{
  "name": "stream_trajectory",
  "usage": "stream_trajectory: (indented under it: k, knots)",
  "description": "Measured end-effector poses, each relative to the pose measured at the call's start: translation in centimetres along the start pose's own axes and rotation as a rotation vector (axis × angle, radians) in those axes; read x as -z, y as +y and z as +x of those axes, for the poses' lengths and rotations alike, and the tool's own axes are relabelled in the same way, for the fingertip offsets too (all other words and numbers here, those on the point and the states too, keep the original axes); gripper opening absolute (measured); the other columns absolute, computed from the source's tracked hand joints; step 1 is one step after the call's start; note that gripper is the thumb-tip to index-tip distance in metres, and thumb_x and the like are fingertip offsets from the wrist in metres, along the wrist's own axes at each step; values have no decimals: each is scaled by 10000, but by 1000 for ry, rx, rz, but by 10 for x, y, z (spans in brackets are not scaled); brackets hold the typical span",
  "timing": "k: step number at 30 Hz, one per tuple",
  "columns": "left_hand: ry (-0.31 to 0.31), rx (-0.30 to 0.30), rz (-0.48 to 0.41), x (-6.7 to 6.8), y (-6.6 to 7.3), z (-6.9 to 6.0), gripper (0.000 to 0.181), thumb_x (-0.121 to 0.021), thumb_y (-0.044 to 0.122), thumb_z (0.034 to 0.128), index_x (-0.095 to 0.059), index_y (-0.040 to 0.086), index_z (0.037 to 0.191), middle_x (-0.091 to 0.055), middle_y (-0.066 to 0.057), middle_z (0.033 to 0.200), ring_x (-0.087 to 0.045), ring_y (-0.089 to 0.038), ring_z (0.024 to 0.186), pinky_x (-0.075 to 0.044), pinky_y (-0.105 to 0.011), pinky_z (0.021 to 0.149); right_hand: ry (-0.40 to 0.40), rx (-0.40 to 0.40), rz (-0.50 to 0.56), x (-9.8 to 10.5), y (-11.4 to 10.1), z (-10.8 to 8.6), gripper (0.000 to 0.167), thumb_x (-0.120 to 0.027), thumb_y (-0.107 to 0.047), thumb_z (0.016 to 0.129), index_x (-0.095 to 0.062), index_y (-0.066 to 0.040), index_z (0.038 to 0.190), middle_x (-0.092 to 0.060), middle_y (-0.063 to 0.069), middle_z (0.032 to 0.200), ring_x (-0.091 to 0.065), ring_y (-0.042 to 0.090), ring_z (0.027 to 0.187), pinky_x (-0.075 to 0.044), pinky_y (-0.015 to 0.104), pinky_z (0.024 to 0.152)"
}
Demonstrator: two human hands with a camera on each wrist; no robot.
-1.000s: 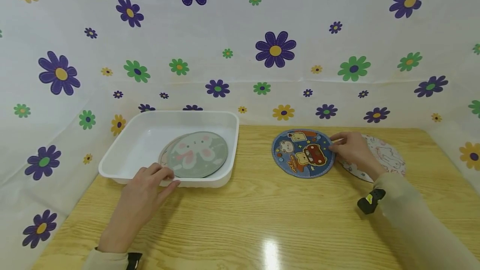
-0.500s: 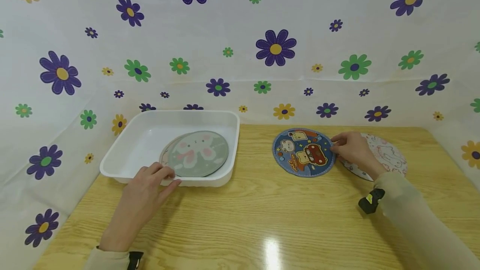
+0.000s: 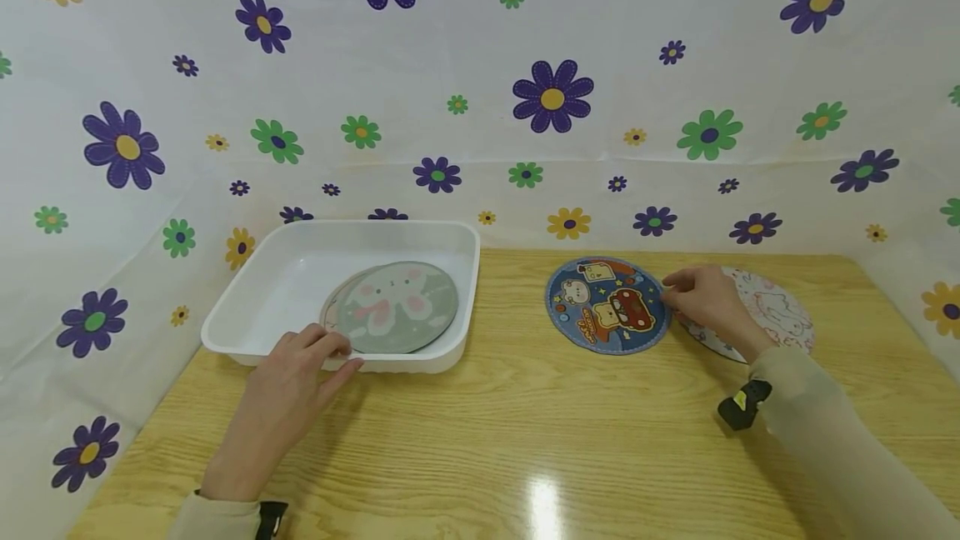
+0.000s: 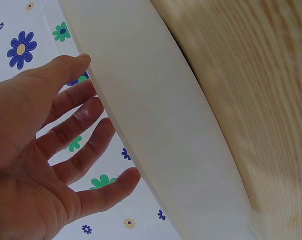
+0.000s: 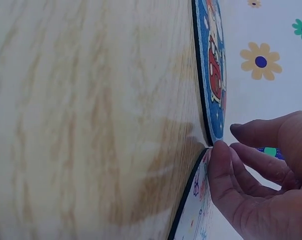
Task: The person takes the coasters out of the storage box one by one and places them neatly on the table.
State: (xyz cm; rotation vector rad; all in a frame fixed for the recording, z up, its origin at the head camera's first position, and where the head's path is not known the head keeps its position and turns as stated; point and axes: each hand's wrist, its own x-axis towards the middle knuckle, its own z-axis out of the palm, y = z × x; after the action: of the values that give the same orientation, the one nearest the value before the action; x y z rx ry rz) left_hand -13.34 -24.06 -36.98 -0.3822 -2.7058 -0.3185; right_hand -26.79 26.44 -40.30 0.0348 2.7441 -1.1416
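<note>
My left hand [image 3: 288, 386] rests at the near rim of a white tray [image 3: 247, 290], fingers loosely bent over the edge. In the left wrist view the left hand [image 4: 65, 130] has its thumb tip at the rim, and the rim hides some fingertips. A grey-green round mat with a rabbit [image 3: 397, 307] lies in the tray, partly covering another mat. My right hand [image 3: 708, 302] is between a blue round mat with bears [image 3: 603, 307] and a white patterned mat [image 3: 776, 311]. In the right wrist view, the right hand [image 5: 266, 185] touches where the mats meet, fingers relaxed.
The wooden table [image 3: 525, 440] carries the tray at left and the two loose mats at right. Behind and beside it hangs a white cloth [image 3: 480, 48] with purple, green and yellow flowers. A black device [image 3: 742, 405] sits on the right wrist.
</note>
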Motion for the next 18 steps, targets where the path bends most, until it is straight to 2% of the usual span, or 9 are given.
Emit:
stream_trajectory:
  k: [7, 12, 14, 18]
  knots:
    - [10, -9, -3, -1, 0, 0, 136, -810, 210, 889, -702, 136, 925, -667, -36, 940, -608, -275, 823, -568, -395, 618, 14, 23, -29, -2, -1, -3, 416, -577, -166, 1023, -570, 93, 1349, -676, 314, 1203, -662, 180, 767, -535, 256, 664]
    - [14, -7, -3, -1, 0, 0, 135, -811, 215, 888, -705, 138, 920, -666, -30, 931, -613, -274, 825, -565, -390, 595, 43, 90, -86, -4, 0, -5, 379, -581, -145, 1010, -603, 78, 1316, -674, 318, 1196, -653, 174, 701, -520, 267, 615]
    - [14, -6, -1, 0, 0, 0, 135, -811, 217, 888, -706, 138, 919, -668, -30, 931, -610, -270, 822, -563, -387, 593, 55, 129, -113, -4, 0, -5, 368, -592, -137, 1003, -616, 83, 1296, -677, 323, 1185, -680, 215, 729, -539, 288, 617]
    - [11, -5, 4, 0, 0, 0, 135, -810, 219, 888, -709, 136, 920, -672, -32, 935, -599, -258, 809, -558, -379, 602, 86, 208, -174, -5, -3, -8, 347, -626, -129, 986, -642, 85, 1259, -695, 315, 1150, -724, 372, 903, -602, 392, 699]
